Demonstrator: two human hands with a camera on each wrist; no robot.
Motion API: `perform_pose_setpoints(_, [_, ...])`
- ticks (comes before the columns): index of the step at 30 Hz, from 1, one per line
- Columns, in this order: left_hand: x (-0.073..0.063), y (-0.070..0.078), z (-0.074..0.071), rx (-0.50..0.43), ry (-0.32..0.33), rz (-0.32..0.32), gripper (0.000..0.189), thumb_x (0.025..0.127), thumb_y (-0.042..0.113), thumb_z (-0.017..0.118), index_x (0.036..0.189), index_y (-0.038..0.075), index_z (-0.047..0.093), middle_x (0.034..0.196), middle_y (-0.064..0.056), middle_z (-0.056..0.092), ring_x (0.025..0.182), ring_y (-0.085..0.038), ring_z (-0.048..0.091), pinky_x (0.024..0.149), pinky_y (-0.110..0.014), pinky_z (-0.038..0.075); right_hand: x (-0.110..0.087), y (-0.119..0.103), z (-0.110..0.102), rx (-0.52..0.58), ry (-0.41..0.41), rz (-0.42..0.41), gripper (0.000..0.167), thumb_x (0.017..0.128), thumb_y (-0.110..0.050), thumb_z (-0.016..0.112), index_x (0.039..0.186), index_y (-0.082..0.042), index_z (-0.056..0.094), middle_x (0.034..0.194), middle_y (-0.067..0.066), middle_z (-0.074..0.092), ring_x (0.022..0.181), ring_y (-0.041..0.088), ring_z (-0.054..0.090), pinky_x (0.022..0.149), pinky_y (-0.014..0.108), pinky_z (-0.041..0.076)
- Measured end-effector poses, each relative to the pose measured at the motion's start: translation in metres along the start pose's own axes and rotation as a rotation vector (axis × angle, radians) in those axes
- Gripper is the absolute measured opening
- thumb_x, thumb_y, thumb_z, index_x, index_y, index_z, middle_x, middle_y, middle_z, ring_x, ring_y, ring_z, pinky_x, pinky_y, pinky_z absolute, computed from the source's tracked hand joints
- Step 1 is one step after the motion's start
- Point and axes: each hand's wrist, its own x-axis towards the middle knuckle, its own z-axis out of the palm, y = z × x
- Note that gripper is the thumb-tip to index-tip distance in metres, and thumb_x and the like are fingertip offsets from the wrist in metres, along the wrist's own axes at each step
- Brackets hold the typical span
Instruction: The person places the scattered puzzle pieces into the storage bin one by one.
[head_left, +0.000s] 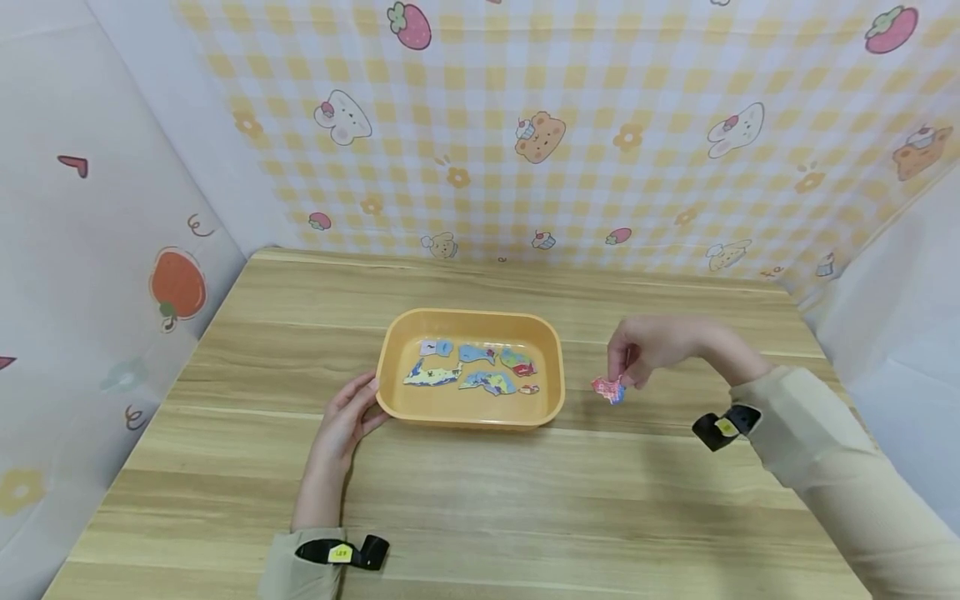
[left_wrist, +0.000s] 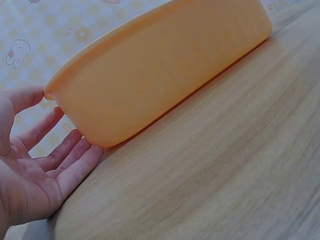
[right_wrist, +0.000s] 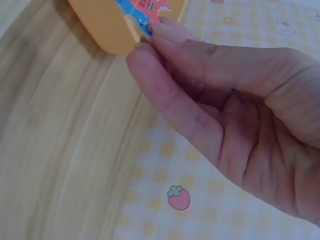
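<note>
My right hand (head_left: pixel 654 346) pinches a small red-and-blue map puzzle piece (head_left: pixel 608 389) between thumb and fingertips, above the table to the right of a yellow plastic tray (head_left: pixel 468 415). In the right wrist view the same piece (right_wrist: pixel 142 11) pokes out beyond the fingertips, partly cut off by the frame's top. My left hand (head_left: pixel 347 421) touches the tray's left end. The left wrist view has its fingers (left_wrist: pixel 75 170) spread loosely against the tray's outer wall (left_wrist: pixel 145 75), one fingertip right at the rim. Inside the tray several flat, irregular map pieces (head_left: pixel 489 382) lie apart, in blue, yellow, green and red.
The tray stands on a wood-grain table (head_left: pixel 480 500). A checked cloth (head_left: pixel 480 200) with cartoon prints hangs behind the table's back edge, and pale walls (head_left: pixel 112 208) rise at both sides. Black straps (head_left: pixel 341 552) sit on both sleeves.
</note>
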Motion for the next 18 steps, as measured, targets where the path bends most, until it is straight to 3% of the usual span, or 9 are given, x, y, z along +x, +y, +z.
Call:
perform_pose_setpoints(10, [0.0,0.0,0.0,-0.006,0.005,-0.006,0.05,0.092,0.027,0.054,0.133,0.002,0.039,0.097,0.013,0.063,0.087,-0.004,0.064,0.079,-0.022,0.055,0.011,-0.023,-0.005,-0.046,-0.137,0.049,0.01,0.08,0.006,0.06,0.085,-0.001,0.066,0.078,0.007,0.067,0.067,0.01,0.062,0.067,0.025,0.057])
perform_pose_setpoints(18, [0.0,0.0,0.0,-0.003,0.005,0.002,0.051,0.092,0.028,0.055,0.132,0.001,0.04,0.098,0.013,0.063,0.087,-0.004,0.064,0.079,-0.022,0.055,0.034,-0.039,-0.001,-0.085,-0.15,0.027,0.011,0.08,0.007,0.059,0.085,0.0,0.065,0.074,0.005,0.062,0.066,0.009,0.059,0.066,0.024,0.057])
